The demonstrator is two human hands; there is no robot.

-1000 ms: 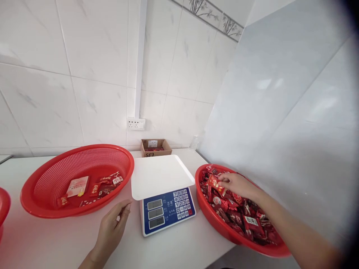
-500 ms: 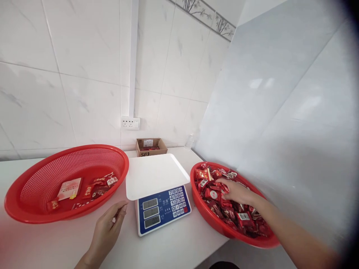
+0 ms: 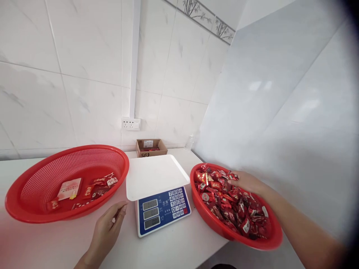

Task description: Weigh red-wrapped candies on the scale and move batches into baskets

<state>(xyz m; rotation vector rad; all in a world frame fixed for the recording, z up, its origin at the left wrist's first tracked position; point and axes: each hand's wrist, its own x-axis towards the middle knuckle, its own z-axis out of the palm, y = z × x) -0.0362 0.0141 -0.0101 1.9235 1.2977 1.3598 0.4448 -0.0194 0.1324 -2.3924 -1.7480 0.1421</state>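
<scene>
A digital scale (image 3: pixel 163 210) with a white tray (image 3: pixel 154 175) and blue keypad stands mid-table. To its right, a red basin (image 3: pixel 213 222) holds several red wrapped candies (image 3: pixel 224 194). My right hand (image 3: pixel 245 182) lies on the candies at the basin's far side, fingers curled down into them; what they hold is hidden. My left hand (image 3: pixel 108 228) rests on the table just left of the scale, fingers loosely extended, holding nothing. A red mesh basket (image 3: pixel 33 179) on the left contains a few red packets and a pale card (image 3: pixel 69 188).
A small cardboard box (image 3: pixel 150 147) sits against the tiled back wall under a white power socket (image 3: pixel 131 123). A clear bottle (image 3: pixel 190 142) stands in the corner. A white wall runs close along the right. The table's front edge is near the basin.
My right hand let the raised candy packet down and slid across the candies toward the basin's far right side. The view shifted slightly. My left hand stayed put.
</scene>
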